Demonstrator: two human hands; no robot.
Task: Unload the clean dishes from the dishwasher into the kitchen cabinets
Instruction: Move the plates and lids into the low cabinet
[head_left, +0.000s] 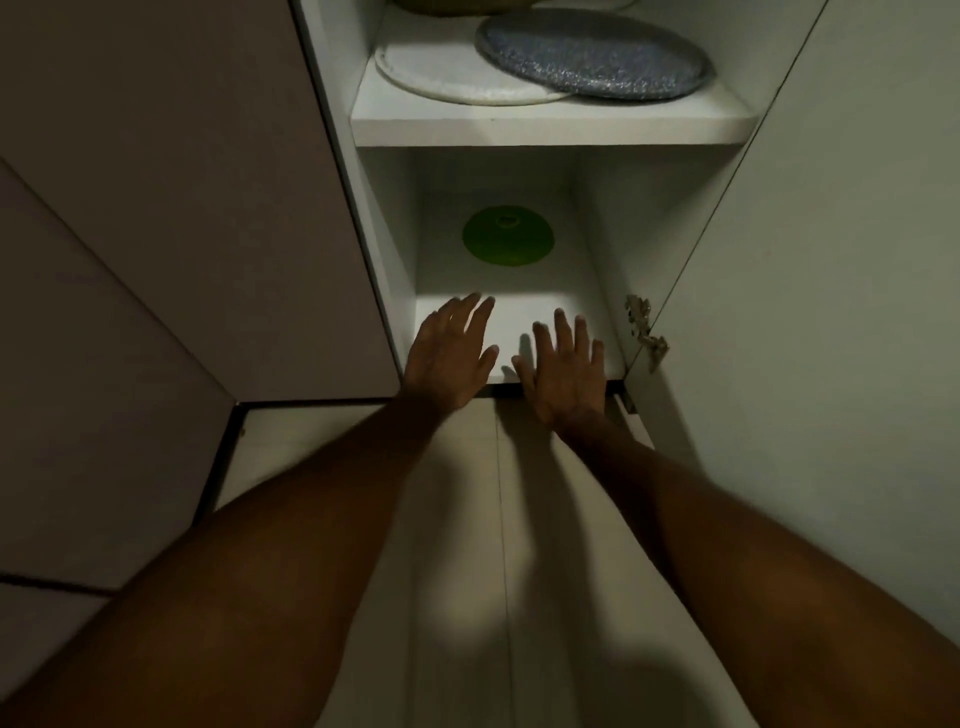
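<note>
- Both grips are seen released, fingers spread, nothing held: left hand (451, 353) and right hand (563, 371) at the front edge of the bottom shelf (524, 317), mid-frame;
- The green dish (508, 243) lies flat, directly above the hands in frame, deeper in; roughly round, no long axis; the left hand is judged slightly nearer.

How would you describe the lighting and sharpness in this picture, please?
Head view: dim overall, with one bright patch on the bottom shelf in front of the left hand and right hand; soft arm shadows fall on the floor; the green lid sits in shade, the speckled blue plate is lit; wide-angle bending tilts the cabinet door.
</note>
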